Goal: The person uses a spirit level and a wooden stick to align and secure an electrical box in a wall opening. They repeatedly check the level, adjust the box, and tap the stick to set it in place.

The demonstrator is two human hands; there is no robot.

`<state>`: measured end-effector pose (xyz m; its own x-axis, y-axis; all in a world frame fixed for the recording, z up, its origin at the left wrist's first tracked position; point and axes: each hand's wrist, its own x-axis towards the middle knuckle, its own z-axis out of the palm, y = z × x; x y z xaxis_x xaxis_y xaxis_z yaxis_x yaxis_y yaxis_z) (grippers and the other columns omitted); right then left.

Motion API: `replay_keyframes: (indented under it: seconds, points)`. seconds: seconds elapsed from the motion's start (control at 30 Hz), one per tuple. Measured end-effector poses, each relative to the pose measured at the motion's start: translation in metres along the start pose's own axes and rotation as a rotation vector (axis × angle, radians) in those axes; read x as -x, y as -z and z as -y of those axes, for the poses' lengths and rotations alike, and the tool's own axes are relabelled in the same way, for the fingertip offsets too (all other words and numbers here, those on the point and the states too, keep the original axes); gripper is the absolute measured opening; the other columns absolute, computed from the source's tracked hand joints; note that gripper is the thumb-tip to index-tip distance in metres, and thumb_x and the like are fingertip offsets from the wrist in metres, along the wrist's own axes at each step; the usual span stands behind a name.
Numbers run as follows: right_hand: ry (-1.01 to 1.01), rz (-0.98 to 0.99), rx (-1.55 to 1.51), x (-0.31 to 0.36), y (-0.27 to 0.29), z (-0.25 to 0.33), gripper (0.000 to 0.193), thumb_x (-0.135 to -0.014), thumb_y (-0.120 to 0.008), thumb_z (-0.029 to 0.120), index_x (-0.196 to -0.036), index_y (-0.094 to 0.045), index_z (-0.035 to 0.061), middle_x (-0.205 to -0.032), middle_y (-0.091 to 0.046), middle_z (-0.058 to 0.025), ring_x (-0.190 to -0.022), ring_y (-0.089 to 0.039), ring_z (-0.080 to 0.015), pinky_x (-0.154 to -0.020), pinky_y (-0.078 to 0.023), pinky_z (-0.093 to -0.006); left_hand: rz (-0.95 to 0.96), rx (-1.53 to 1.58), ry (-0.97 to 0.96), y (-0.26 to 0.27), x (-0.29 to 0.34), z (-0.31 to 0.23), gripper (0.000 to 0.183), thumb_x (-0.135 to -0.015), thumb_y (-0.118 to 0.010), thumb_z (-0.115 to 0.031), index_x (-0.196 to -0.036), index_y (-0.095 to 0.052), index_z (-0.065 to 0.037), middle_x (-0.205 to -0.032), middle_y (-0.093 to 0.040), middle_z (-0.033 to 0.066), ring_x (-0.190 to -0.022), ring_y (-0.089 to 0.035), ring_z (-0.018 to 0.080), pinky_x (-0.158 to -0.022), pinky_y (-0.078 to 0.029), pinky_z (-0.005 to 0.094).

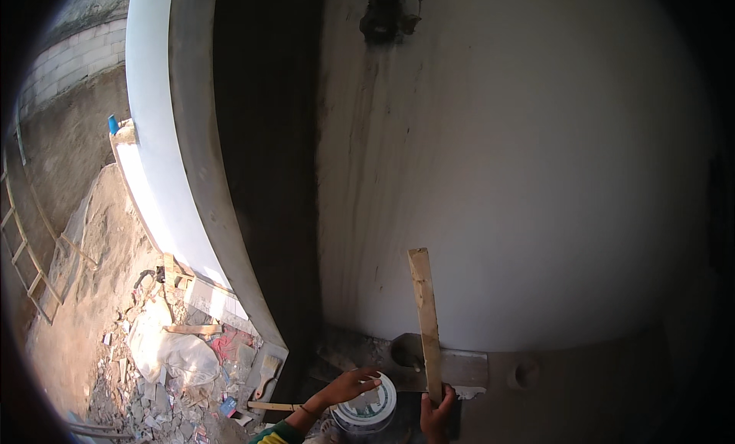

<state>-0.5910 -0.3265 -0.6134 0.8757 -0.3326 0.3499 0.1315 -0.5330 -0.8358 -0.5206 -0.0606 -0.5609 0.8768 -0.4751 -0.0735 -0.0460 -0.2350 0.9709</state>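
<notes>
My right hand (436, 415) grips the lower end of a long wooden plank (425, 314), which stands nearly upright and leans slightly left at its top. My left hand (351, 387) reaches over a white round bucket (387, 407), its fingers stretched out above or on the lid. I cannot tell whether they touch it. Behind the bucket, a dark round container (406, 350) sits near the foot of the wall. A flat board (465, 370) lies beside it, partly behind the plank.
A pale wall (521, 214) rises ahead, with a dark hole (387, 17) high up. On the left, a paintbrush (266, 371) lies on a sill by the opening. A wooden stick (272, 406) is near my left forearm. Outside are rubble (157, 406), a whitish sack (176, 356) and a wooden ladder (27, 253).
</notes>
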Motion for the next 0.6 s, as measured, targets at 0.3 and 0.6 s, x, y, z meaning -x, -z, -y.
replay_keyframes:
  seconds: [0.3, 0.6]
  points:
    - [-0.142, 0.070, -0.336, 0.004, -0.012, -0.004, 0.055, -0.098, -0.066, 0.023, -0.139, -0.039, -0.0025, -0.125, -0.052, -0.0146, -0.112, -0.053, -0.0238, -0.099, -0.043, -0.0381, 0.082, -0.031, 0.123, -0.074, 0.077, 0.071, 0.035, -0.101, -0.064, -0.030, -0.124, -0.069, -0.003, -0.116, -0.073, 0.0158, -0.112, -0.069, 0.0265, -0.096, -0.051, 0.0381]
    - [-0.194, 0.044, -0.614, 0.015, -0.026, 0.013, 0.049, -0.097, -0.067, 0.021, -0.135, -0.043, 0.0014, -0.114, -0.054, -0.0078, -0.095, -0.056, -0.0143, -0.082, -0.050, -0.0321, -0.119, -0.334, 0.006, -0.097, 0.086, 0.066, 0.039, -0.096, -0.070, -0.032, -0.124, -0.068, -0.005, -0.113, -0.074, 0.0179, -0.101, -0.073, 0.0309, -0.088, -0.056, 0.0405]
